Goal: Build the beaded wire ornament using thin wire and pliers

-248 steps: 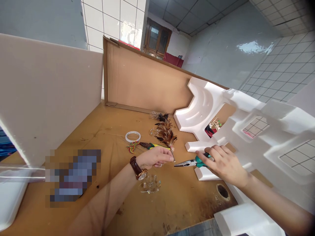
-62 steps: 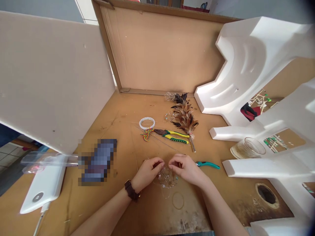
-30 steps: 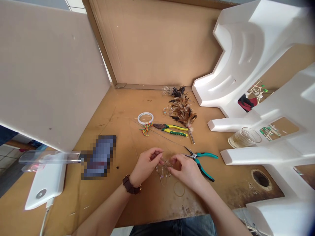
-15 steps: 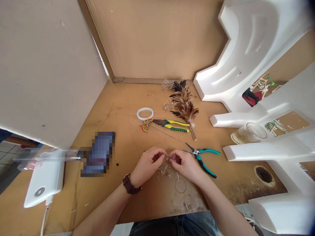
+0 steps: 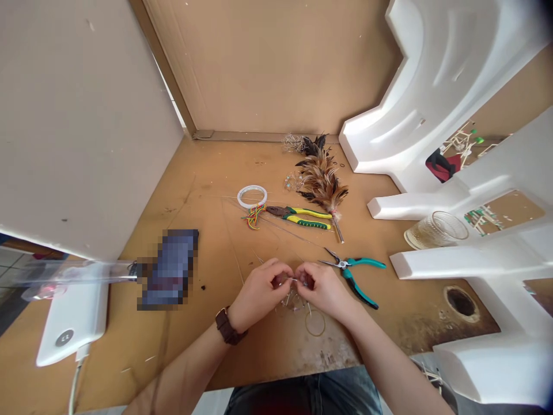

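Note:
My left hand [image 5: 268,288] and my right hand [image 5: 318,288] meet near the table's front, fingertips almost touching. Both pinch a thin pale wire [image 5: 291,280] that runs between them. Below the fingers hangs a tangle of clear beads and wire [image 5: 294,301], partly hidden by my hands. A thin yellowish ring [image 5: 315,324] lies just under it. Close to my right hand, teal-handled long-nose pliers [image 5: 345,264] lie with their jaws apart. Farther back are yellow-green combination pliers [image 5: 298,217] and a white ring [image 5: 252,197] with multicoloured threads [image 5: 254,217].
A brown feather duster [image 5: 323,178] lies at the back beside curled wire [image 5: 294,143]. White plastic frames [image 5: 432,265] and a glass [image 5: 437,230] stand at right. On the left are a pixelated dark device [image 5: 170,268] and a white power bank [image 5: 75,323] with a cable. The table [image 5: 462,304] has a hole.
My fingertips have come closer together over the beads, and the wire between them now shows more plainly. The whole view has shifted slightly; the tools lie where they were.

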The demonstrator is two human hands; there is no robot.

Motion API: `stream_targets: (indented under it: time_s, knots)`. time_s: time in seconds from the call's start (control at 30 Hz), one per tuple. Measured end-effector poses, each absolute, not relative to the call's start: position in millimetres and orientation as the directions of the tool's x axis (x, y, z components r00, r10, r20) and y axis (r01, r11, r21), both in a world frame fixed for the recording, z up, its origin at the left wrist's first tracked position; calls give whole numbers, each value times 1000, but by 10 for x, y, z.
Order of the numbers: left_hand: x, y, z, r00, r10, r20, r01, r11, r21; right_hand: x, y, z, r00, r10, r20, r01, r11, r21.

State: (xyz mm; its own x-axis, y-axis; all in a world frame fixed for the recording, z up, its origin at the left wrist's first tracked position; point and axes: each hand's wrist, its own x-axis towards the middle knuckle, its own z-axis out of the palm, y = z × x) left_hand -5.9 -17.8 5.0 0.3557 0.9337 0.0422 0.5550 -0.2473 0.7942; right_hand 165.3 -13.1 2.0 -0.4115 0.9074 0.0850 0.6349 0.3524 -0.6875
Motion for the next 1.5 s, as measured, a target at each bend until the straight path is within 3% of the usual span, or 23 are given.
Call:
stream_targets:
  time_s: [0.3,0.63,0.93,1.13,1.5]
  knots:
    - [-35,-198,93,398,917,9,657,-292,695,1619,-162,-36,-412,907,84,671,365,-645]
    - [-112,-146,95,442,894,-66,549,-211,809,1597,-182,-50,-411,910,59,667,344,-661]
    - [-123,-123,69,445,895,-32,560,-251,790,1627,-185,-76,-420,902,101,677,386,-626]
    - [-132,-141,76,437,891,-121,446,-98,890,1643,-179,-77,-402,910,104,695,377,-613]
    - [-137,-122,95,454,889,-62,503,-198,841,1596,-222,-109,-342,934,108,748,340,-571]
